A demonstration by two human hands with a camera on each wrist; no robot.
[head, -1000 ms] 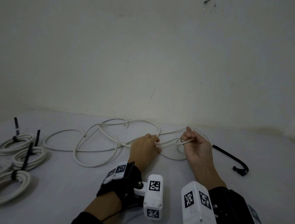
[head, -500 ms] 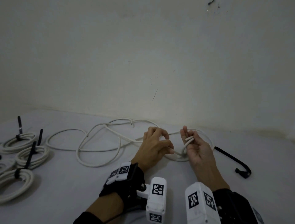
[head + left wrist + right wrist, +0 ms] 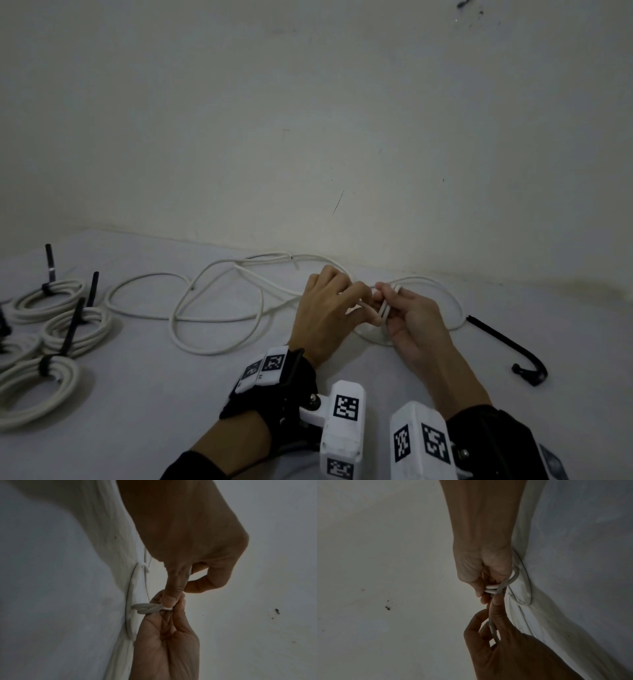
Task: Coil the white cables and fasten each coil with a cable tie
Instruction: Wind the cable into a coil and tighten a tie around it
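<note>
A long white cable (image 3: 212, 308) sprawls in loose loops on the pale sheet near the wall. My right hand (image 3: 388, 301) pinches a small doubled loop of this cable (image 3: 384, 308), seen in the right wrist view as two strands (image 3: 491, 588) under the thumb. My left hand (image 3: 361, 298) meets it fingertip to fingertip and pinches a strand of the cable (image 3: 493, 628) that runs through its fingers. In the left wrist view the loop (image 3: 147, 608) sticks out between both hands. A black cable tie (image 3: 507, 346) lies to the right of my right hand.
Several finished white coils (image 3: 51, 298) (image 3: 78, 325) (image 3: 34, 383), each bound with a black tie, lie at the left edge. The wall (image 3: 342, 137) rises just behind the cable. Bare sheet (image 3: 154, 394) stretches in front of the hands.
My hands have come together. The left hand brought a strand of the cable over to the right hand, which now holds a tighter doubled loop more upright.
</note>
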